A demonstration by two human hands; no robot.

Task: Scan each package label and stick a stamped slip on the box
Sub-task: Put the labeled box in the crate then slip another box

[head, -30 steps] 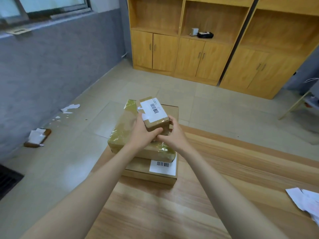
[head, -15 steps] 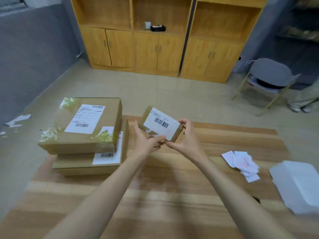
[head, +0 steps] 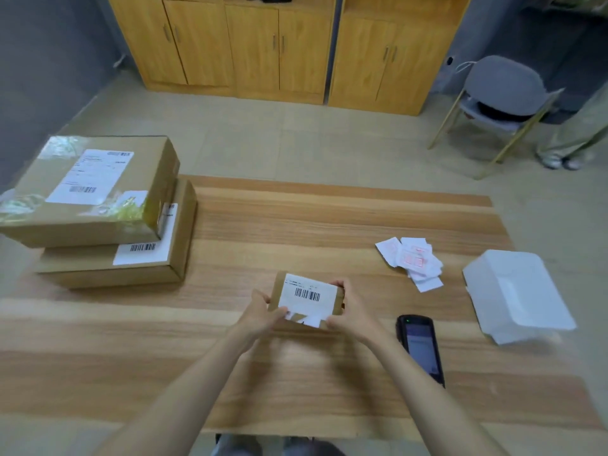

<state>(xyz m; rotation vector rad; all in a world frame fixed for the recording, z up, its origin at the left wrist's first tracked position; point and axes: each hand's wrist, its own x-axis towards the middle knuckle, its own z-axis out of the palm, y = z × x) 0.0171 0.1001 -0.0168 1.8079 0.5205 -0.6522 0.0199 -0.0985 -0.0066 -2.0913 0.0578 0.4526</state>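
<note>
Here, small box (label up), gripped between both hands.

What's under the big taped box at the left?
A flatter cardboard box, its barcode label partly showing at the near edge. The rest of its top is covered.

Three boxes — small box in the fingers, a two-box stack to their left; rightward, one scanner, one tub, one slip pile.

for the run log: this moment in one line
left hand, right hand: gripping small brown cardboard box | black handheld scanner: on wooden table
</note>
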